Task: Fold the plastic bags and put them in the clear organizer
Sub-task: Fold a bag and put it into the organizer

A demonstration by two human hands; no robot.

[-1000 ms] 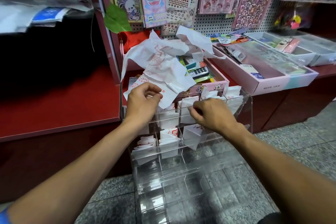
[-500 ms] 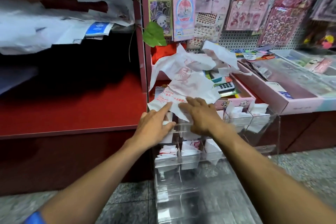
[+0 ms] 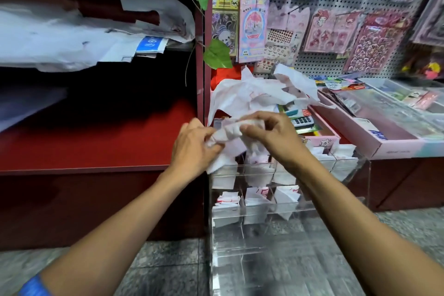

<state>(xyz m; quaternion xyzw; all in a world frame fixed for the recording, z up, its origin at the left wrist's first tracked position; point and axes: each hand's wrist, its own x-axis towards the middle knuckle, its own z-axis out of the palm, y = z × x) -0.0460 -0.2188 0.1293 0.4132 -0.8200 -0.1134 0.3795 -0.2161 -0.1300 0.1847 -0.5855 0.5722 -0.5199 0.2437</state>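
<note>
Left hand (image 3: 192, 149) and right hand (image 3: 271, 137) both pinch crumpled white plastic bag (image 3: 228, 131) at frame centre, long axis left-right between grips. Clear acrylic compartmented organizer (image 3: 288, 209) directly below, right hand nearer.

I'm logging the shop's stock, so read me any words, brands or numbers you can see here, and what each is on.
Nothing reads in full.
Blue label on the white packs: white print, blurred.
Pink box: blue print, too small.
Folded bags in the organizer: red print, unreadable.
Sticker packs: characters too small.
Calculator: keys unreadable.
</note>
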